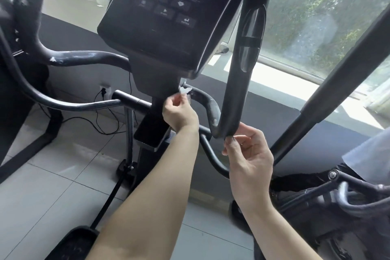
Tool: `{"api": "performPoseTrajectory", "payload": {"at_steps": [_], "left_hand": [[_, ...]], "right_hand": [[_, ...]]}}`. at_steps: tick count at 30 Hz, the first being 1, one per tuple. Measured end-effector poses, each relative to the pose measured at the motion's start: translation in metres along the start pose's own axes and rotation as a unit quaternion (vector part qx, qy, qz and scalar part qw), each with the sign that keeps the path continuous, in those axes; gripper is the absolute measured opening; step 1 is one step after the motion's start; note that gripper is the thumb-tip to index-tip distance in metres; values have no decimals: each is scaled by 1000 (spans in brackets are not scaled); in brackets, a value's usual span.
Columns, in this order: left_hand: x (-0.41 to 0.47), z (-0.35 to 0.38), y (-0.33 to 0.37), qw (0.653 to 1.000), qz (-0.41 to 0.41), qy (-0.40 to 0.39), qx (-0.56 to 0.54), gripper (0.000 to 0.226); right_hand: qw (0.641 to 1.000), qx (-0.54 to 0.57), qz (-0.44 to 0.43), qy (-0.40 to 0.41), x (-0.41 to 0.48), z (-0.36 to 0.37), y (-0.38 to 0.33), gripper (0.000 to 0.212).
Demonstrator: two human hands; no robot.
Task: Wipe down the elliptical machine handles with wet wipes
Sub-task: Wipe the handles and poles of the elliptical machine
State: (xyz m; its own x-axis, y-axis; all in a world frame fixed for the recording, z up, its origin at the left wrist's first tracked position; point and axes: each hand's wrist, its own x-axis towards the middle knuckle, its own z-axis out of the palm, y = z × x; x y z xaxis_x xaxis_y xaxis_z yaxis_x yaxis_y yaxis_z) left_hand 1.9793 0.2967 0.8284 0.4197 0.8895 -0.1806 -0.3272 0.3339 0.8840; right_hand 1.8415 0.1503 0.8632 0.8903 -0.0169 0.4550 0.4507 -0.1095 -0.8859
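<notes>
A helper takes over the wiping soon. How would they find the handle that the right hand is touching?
Start at the dark console in the middle of the machine. Just right of it a thick black handle rises from a bend where the right hand touches it. Unlike the bare, scuffed bars nearby, it is padded and carries a long oval inset.

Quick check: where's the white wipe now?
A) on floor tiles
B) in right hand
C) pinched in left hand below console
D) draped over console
C: the left hand pinches the white wipe just below the console, while the right hand sits lower at the padded handle bend.
</notes>
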Motion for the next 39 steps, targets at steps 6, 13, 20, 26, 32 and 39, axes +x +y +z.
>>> {"api": "performPoseTrajectory", "payload": {"at_steps": [6,13,20,26,32,39], "left_hand": [[-2,9,-9,989,104,-60,81,19],[-7,7,-8,953,215,-75,201,18],[-2,-3,-6,924,237,-192,228,14],[-4,-7,-10,944,242,-112,193,18],[4,-4,-12,917,274,-149,249,16],[10,-15,-7,913,259,-203,241,16]], "right_hand": [[1000,12,-2,-12,2,-2,2,34],[1000,22,1,-15,2,-2,4,27],[1000,23,7,-17,2,-3,4,33],[1000,20,7,-18,2,-4,2,35],[1000,22,7,-11,1,-1,2,35],[1000,29,11,0,0,2,0,33]]}}
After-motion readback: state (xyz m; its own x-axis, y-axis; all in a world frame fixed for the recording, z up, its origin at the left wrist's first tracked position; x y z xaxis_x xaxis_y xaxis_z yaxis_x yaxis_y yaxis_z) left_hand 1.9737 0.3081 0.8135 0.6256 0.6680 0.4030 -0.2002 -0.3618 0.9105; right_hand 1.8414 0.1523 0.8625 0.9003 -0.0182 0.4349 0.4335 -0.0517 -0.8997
